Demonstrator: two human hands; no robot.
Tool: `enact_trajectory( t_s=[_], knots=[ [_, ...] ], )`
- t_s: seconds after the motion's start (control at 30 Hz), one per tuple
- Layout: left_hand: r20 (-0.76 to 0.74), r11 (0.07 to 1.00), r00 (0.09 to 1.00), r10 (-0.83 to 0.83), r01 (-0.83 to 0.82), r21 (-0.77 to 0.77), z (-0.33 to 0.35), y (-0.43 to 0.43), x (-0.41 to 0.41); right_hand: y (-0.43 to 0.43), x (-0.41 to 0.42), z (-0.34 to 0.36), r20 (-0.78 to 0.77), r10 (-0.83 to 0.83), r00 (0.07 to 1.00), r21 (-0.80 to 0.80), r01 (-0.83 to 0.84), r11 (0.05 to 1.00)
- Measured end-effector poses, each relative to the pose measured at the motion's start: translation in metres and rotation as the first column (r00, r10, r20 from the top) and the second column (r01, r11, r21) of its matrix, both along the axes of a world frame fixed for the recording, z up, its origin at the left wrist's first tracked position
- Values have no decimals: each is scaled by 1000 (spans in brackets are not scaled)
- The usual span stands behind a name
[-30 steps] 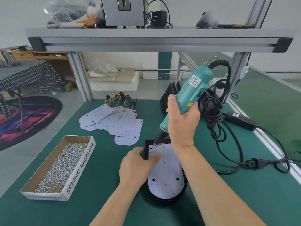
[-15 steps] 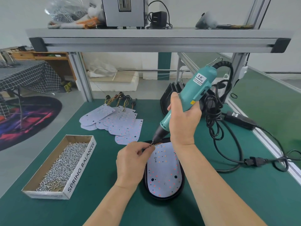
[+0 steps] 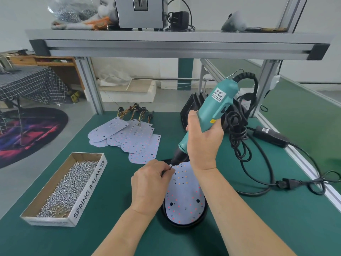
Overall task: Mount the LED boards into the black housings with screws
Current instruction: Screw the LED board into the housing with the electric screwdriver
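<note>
Over the far end of the pale LED board (image 3: 184,196) seated in the black oval housing (image 3: 184,224), pinching a small screw (image 3: 172,167) between fingertips of the left hand (image 3: 149,185) under the tilted teal electric screwdriver (image 3: 215,108) clamped in the right hand (image 3: 203,145), risking cross-threading or dropping it through that tilt.

Bright, even daylight, soft shadows, sharp centre — wide-angle bending at edges, no glare

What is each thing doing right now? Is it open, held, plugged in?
screwdriver, tilted, gripped by the right hand
left hand, pinching the screwdriver's tip
LED board, lying in the black housing
screw box, open, full
plug, unplugged, lying on the table
spare boards, loose pile
</note>
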State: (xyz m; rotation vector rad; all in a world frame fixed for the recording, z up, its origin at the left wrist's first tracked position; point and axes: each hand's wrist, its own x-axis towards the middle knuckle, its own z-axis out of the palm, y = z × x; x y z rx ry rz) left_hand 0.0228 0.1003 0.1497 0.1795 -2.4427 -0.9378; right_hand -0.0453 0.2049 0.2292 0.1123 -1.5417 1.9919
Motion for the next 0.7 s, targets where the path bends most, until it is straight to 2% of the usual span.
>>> enact_trajectory(
  t_s=[0.1,0.2,0.27,0.33,0.4,0.53,0.7],
  knots=[
    [25,1000,1000,-9,9,-4,2,-2,0,0,-2,-2,-3,-6,1000,2,6,1000],
    [171,999,985,37,-35,-14,-1,-11,2,1,-6,-2,-7,-19,1000,24,19,1000],
    [357,991,932,58,-98,93,-5,-21,3,2,-9,-3,-11,-28,1000,32,28,999],
    [495,941,868,-41,-134,311,-8,-26,0,3,-13,-4,-20,-42,999,50,43,998],
    [538,916,833,-125,-111,385,-6,-20,-5,3,-16,-6,-28,-54,998,76,56,996],
    [613,931,769,-183,-65,359,1,-6,-19,-1,-22,-14,-36,-71,997,143,75,987],
    [582,822,745,-326,-81,564,-1,1,-26,-1,-23,-23,-48,-83,995,205,92,974]
  ],
)
